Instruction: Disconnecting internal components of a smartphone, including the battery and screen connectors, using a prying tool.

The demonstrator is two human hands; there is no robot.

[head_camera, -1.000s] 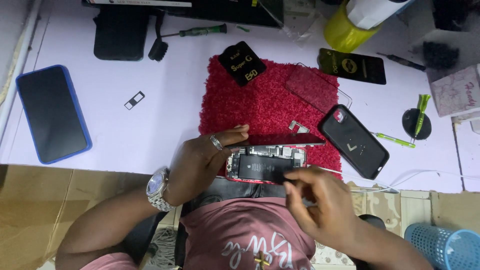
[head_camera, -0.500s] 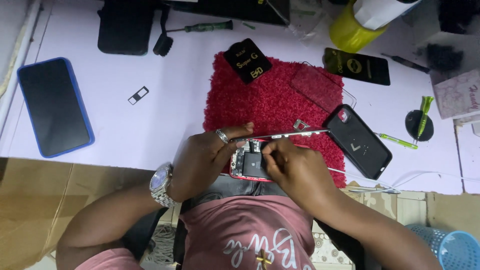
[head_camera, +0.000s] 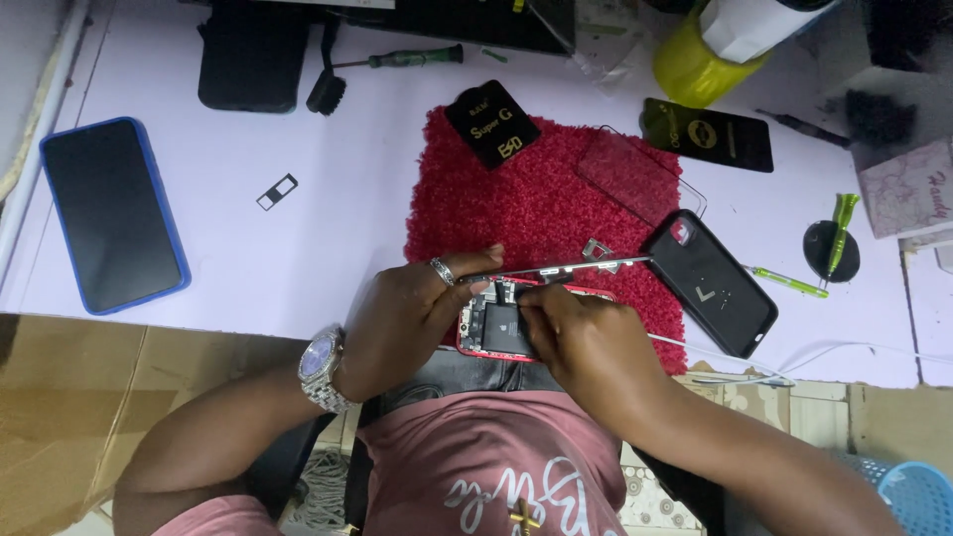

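An opened red phone (head_camera: 499, 325) with its black battery showing lies at the near edge of a red shaggy mat (head_camera: 541, 203). My left hand (head_camera: 417, 316), with a ring and a wristwatch, grips the phone's left side, and the lifted screen (head_camera: 556, 270) runs edge-on along its far side. My right hand (head_camera: 586, 342) rests over the phone's right half, fingertips pinched down on the parts beside the battery. Whether it holds a tool I cannot make out.
A blue-cased phone (head_camera: 111, 213) lies far left, a small SIM tray (head_camera: 277, 192) beside it. Right of the mat are a black-cased phone (head_camera: 710, 283), a green tool (head_camera: 789, 282) and a black packet (head_camera: 707, 134). A screwdriver (head_camera: 397, 60) and a yellow bottle (head_camera: 690, 62) lie at the back.
My right hand came up from the phone's near edge onto its inside and now presses there. The left hand keeps its grip on the phone's left side.
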